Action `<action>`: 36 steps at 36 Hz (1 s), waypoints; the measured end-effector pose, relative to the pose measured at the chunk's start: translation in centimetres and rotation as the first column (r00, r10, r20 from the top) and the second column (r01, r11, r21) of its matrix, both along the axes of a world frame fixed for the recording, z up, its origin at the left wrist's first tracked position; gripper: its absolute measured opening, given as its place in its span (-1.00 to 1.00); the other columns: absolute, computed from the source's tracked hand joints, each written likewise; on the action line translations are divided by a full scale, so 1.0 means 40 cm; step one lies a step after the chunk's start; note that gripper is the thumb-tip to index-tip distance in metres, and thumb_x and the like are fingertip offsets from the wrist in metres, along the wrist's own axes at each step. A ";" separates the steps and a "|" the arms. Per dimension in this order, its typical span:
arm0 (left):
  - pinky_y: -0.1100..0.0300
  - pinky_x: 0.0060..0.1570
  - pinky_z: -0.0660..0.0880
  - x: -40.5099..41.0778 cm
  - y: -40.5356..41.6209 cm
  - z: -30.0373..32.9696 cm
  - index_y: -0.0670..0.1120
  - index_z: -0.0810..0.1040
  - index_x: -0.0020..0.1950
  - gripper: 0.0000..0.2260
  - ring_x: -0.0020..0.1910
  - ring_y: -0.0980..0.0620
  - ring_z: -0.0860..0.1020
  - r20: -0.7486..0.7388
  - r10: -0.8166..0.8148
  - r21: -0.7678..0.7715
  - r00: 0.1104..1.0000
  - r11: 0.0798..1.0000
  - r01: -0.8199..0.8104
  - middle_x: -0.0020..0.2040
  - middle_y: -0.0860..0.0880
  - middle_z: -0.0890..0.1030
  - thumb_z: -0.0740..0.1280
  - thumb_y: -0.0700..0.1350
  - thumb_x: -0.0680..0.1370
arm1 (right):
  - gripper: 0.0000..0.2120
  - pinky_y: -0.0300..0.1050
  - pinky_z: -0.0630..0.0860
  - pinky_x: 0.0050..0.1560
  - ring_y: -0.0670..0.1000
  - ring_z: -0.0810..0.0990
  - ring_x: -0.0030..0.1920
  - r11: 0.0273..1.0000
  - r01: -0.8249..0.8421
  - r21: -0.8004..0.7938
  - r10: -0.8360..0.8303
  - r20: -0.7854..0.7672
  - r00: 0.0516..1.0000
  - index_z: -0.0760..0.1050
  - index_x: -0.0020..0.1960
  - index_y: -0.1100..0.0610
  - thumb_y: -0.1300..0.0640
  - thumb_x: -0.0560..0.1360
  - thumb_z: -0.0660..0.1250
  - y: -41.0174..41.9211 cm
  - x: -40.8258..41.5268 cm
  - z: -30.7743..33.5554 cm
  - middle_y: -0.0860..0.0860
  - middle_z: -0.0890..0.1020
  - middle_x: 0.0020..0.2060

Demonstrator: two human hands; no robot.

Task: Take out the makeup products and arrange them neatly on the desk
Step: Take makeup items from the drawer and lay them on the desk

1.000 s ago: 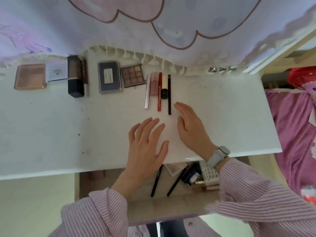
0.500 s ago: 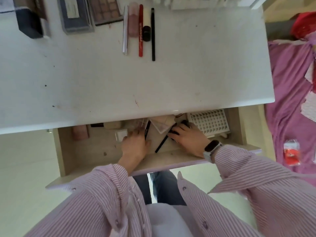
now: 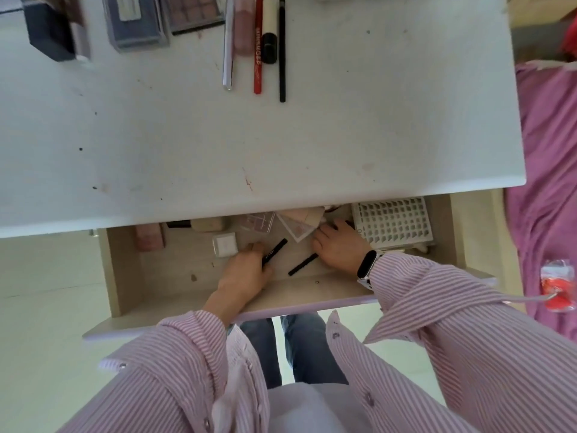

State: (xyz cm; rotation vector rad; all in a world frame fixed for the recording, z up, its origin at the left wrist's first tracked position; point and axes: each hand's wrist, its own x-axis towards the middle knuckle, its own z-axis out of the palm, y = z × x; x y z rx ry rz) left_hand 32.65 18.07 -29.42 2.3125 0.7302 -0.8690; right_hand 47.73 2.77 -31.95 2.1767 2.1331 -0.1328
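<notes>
Both hands are inside the open drawer (image 3: pixel 131 276) under the white desk (image 3: pixel 312 145). My left hand (image 3: pixel 246 270) is closed on a black pencil (image 3: pixel 276 250) that sticks up to the right. My right hand (image 3: pixel 338 246) lies over a second black pencil (image 3: pixel 301 265), fingers curled near a pink packet (image 3: pixel 296 228); I cannot tell whether it grips anything. Further left in the drawer lie a white square case (image 3: pixel 224 243), a clear pink palette (image 3: pixel 258 222) and a pink box (image 3: pixel 149 240). On the desk's far side stand palettes (image 3: pixel 193 10) and a row of pencils (image 3: pixel 257 57).
A white grid tray (image 3: pixel 393 221) fills the drawer's right end. A black box (image 3: pixel 50 32) and a grey case (image 3: pixel 134 23) sit at the desk's far left. A purple bedspread (image 3: pixel 549 151) with a red packet (image 3: pixel 559 287) lies to the right.
A second ago both hands lay flat on the desk. They dropped into the drawer. Since half a second ago the left hand has closed on a black pencil.
</notes>
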 end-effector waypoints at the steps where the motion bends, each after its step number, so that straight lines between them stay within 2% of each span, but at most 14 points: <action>1: 0.03 -0.12 0.47 -0.003 0.002 0.005 -0.18 0.39 0.15 -0.76 -0.03 -0.21 0.53 0.015 0.016 -0.024 1.000 1.000 -0.015 0.08 -0.21 0.51 0.23 -0.13 0.52 | -0.75 -0.10 0.32 -0.30 0.05 0.47 -0.44 1.000 -0.009 0.017 0.009 0.008 1.000 0.46 -0.42 0.19 0.35 0.38 0.15 -0.001 0.002 -0.002 0.10 0.50 -0.49; 3: -0.01 -0.11 0.48 -0.008 0.009 0.017 -0.20 0.39 0.17 -0.77 -0.04 -0.21 0.52 0.048 0.052 -0.034 0.998 0.998 -0.050 0.09 -0.21 0.49 0.21 -0.15 0.54 | -0.75 -0.07 0.27 -0.26 0.05 0.45 -0.44 0.999 -0.028 0.027 0.027 0.029 0.999 0.44 -0.42 0.18 0.36 0.39 0.17 -0.002 0.007 0.001 0.10 0.49 -0.50; 5: -0.02 -0.12 0.47 -0.011 0.015 0.026 -0.21 0.39 0.19 -0.76 -0.04 -0.23 0.52 0.087 0.058 -0.020 0.994 0.998 -0.057 0.13 -0.21 0.46 0.19 -0.16 0.56 | -0.77 -0.06 0.34 -0.21 0.05 0.45 -0.45 0.998 -0.051 0.025 0.050 0.016 0.999 0.43 -0.42 0.18 0.38 0.36 0.18 -0.003 0.007 0.004 0.10 0.49 -0.49; 8: 0.02 -0.19 0.45 -0.017 0.028 0.051 -0.20 0.41 0.19 -0.78 -0.08 -0.23 0.52 0.195 0.060 -0.015 0.979 0.998 -0.058 0.12 -0.20 0.47 0.15 -0.20 0.57 | -0.79 -0.06 0.43 -0.19 0.05 0.46 -0.48 1.000 -0.030 0.002 0.030 -0.143 0.989 0.42 -0.41 0.17 0.35 0.33 0.11 0.005 -0.005 0.038 0.09 0.48 -0.51; 11: 0.11 -0.32 0.36 -0.031 0.042 0.096 -0.13 0.45 0.12 -0.82 -0.22 -0.14 0.51 0.287 0.111 -0.013 0.951 0.994 -0.112 -0.07 -0.10 0.54 0.15 -0.19 0.56 | -0.95 -0.13 0.50 -0.35 0.08 0.50 -0.48 0.996 0.006 -0.093 -0.036 -0.320 0.947 0.45 -0.35 0.18 0.25 0.25 0.21 0.017 -0.025 0.112 0.10 0.52 -0.47; 13: 0.16 -0.40 0.30 -0.047 0.055 0.131 -0.07 0.48 0.05 -0.85 -0.37 -0.03 0.46 0.372 0.118 0.000 0.921 0.992 -0.128 -0.25 0.01 0.50 0.17 -0.11 0.54 | -0.87 -0.08 0.51 -0.34 0.12 0.54 -0.39 0.977 0.030 -0.210 -0.123 -0.446 0.886 0.46 -0.24 0.20 0.25 0.25 0.38 0.027 -0.031 0.163 0.14 0.57 -0.36; 15: 0.17 -0.46 0.35 -0.063 0.072 0.171 -0.08 0.53 0.01 -0.75 -0.45 0.04 0.44 0.468 0.144 -0.013 0.872 0.988 -0.157 -0.32 0.06 0.48 0.13 0.00 0.51 | -0.89 -0.06 0.46 -0.33 0.14 0.53 -0.29 0.965 0.082 -0.251 -0.207 -0.525 0.826 0.45 -0.14 0.19 0.23 0.37 0.35 0.045 -0.040 0.215 0.15 0.58 -0.24; 18: 0.22 -0.44 0.38 -0.088 0.108 0.232 -0.11 0.57 0.04 -0.62 -0.42 0.11 0.44 0.568 0.237 -0.018 0.788 0.961 -0.276 -0.29 0.08 0.49 0.05 0.04 0.49 | -0.93 -0.18 0.29 -0.33 0.02 0.41 -0.29 0.965 0.191 -0.180 -0.262 -0.608 0.750 0.45 -0.10 0.16 0.19 0.42 0.31 0.095 -0.061 0.298 0.05 0.55 -0.21; 21: 0.44 -0.32 0.34 -0.105 0.159 0.285 -0.12 0.56 0.14 -0.69 -0.32 0.14 0.43 0.658 0.357 -0.026 0.663 0.891 -0.453 -0.24 0.07 0.49 0.13 -0.07 0.52 | -0.91 -0.26 0.17 -0.37 -0.04 0.33 -0.32 0.940 0.321 -0.115 -0.307 -0.697 0.649 0.44 -0.11 0.11 0.23 0.41 0.30 0.179 -0.081 0.367 -0.07 0.43 -0.29; 25: 0.54 -0.24 0.29 -0.115 0.249 0.328 -0.13 0.51 0.26 -0.71 -0.24 0.21 0.45 0.669 0.506 -0.039 0.545 0.755 -0.654 -0.12 0.00 0.48 0.19 -0.28 0.56 | -0.82 -0.17 0.28 -0.22 -0.02 0.37 -0.29 0.891 0.435 -0.128 -0.373 -0.751 0.544 0.44 0.07 0.14 0.24 0.48 0.25 0.322 -0.096 0.411 -0.11 0.42 -0.24; 29: 0.45 -0.14 0.37 -0.129 0.368 0.338 -0.09 0.50 0.24 -0.73 -0.16 0.10 0.52 0.646 0.655 -0.123 0.391 0.595 -0.795 -0.01 -0.07 0.57 0.18 -0.23 0.57 | -0.75 -0.22 0.27 -0.35 -0.06 0.38 -0.40 0.847 0.509 -0.151 -0.416 -0.785 0.458 0.38 0.18 0.14 0.21 0.51 0.22 0.480 -0.129 0.419 -0.12 0.42 -0.34; 31: 0.53 -0.21 0.34 -0.136 0.436 0.342 -0.10 0.52 0.20 -0.76 -0.19 0.08 0.51 0.655 0.677 -0.126 0.335 0.535 -0.835 -0.04 -0.06 0.60 0.21 -0.23 0.55 | -0.79 -0.23 0.26 -0.42 -0.09 0.36 -0.44 0.818 0.530 -0.223 -0.467 -0.796 0.385 0.36 0.15 0.14 0.21 0.51 0.20 0.566 -0.153 0.422 -0.14 0.40 -0.37; 33: 0.54 -0.29 0.30 -0.140 0.509 0.346 -0.12 0.51 0.19 -0.77 -0.28 0.17 0.47 0.659 0.684 -0.100 0.313 0.492 -0.865 -0.10 -0.03 0.59 0.23 -0.21 0.55 | -0.83 -0.12 0.43 -0.37 -0.02 0.43 -0.39 0.772 0.557 -0.306 -0.529 -0.795 0.297 0.34 0.09 0.10 0.18 0.50 0.19 0.652 -0.184 0.429 -0.09 0.44 -0.33; 36: 0.30 -0.16 0.31 -0.141 0.621 0.342 -0.10 0.51 0.19 -0.76 -0.25 0.11 0.48 0.633 0.721 -0.097 0.281 0.434 -0.896 -0.07 -0.01 0.60 0.24 -0.16 0.54 | -0.87 -0.02 0.53 -0.26 0.05 0.48 -0.29 0.709 0.607 -0.359 -0.591 -0.772 0.235 0.32 0.03 0.07 0.16 0.48 0.18 0.776 -0.229 0.428 -0.02 0.49 -0.24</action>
